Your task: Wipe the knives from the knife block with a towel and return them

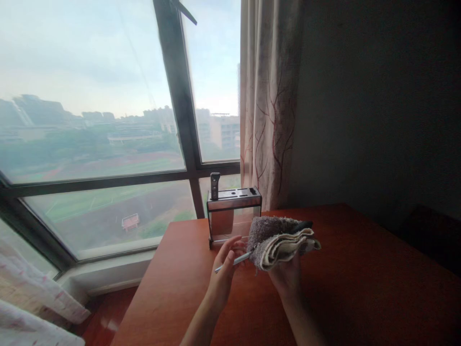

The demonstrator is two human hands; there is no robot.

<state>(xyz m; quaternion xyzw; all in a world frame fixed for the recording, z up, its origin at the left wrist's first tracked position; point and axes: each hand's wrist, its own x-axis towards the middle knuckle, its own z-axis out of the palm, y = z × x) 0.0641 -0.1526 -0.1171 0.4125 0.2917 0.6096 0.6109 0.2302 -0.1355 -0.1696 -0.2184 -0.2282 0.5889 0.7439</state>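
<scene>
In front of me a thick folded towel [275, 233], fuzzy grey-brown with cream folded edges, is held up above the table. My right hand [286, 276] grips it from below, its fingers mostly hidden by the cloth. A thin silvery metal rod [236, 262] sticks out of the towel's left side, and a dark handle-like end [305, 225] shows at the upper right. My left hand [228, 262] is curled loosely about the rod, with the thumb near it and the fingers behind. Just beyond stands a knife holder [235, 197] with clear sides and one dark handle [215, 185] upright in its top.
The reddish-brown wooden table [165, 278] spreads below both hands. Tall windows [101, 86] lie to the left, with a patterned curtain [268, 96] behind the holder. A dark wall [374, 105] fills the right, and another pale curtain [32, 293] hangs at lower left.
</scene>
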